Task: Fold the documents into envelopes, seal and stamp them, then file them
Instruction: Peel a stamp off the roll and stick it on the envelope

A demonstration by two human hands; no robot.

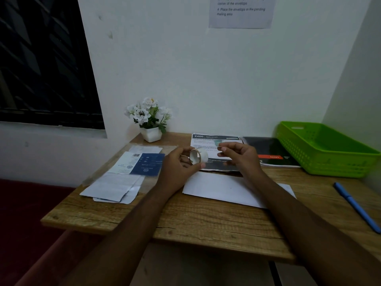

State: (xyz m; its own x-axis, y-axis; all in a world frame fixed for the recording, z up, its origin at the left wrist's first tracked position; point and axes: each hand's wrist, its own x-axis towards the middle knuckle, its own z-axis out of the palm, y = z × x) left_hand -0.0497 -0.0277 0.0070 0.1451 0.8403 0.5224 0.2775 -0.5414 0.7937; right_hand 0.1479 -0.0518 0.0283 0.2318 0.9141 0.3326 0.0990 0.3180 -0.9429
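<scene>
Left hand (181,163) is gripping 1 tape roll (199,157). 1 envelope (222,188) lying under right hand (240,156). Sitting beyond hands: 1 printed sheet (208,139), 1 dark booklet (268,147), 1 flower pot (151,134). Lying left: approx 4 papers (115,186). Right: 1 basket (329,159), 1 pen (356,207).

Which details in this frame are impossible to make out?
Head view:
- The wall notice: cut off by the top edge; only steps 3 and 4 show.
- Whether the right hand pinches a strip from the tape roll gripped by the left hand: too fine, blurred.
- The envelope: partly hidden by both forearms.
- Print on the papers: too small.
</scene>
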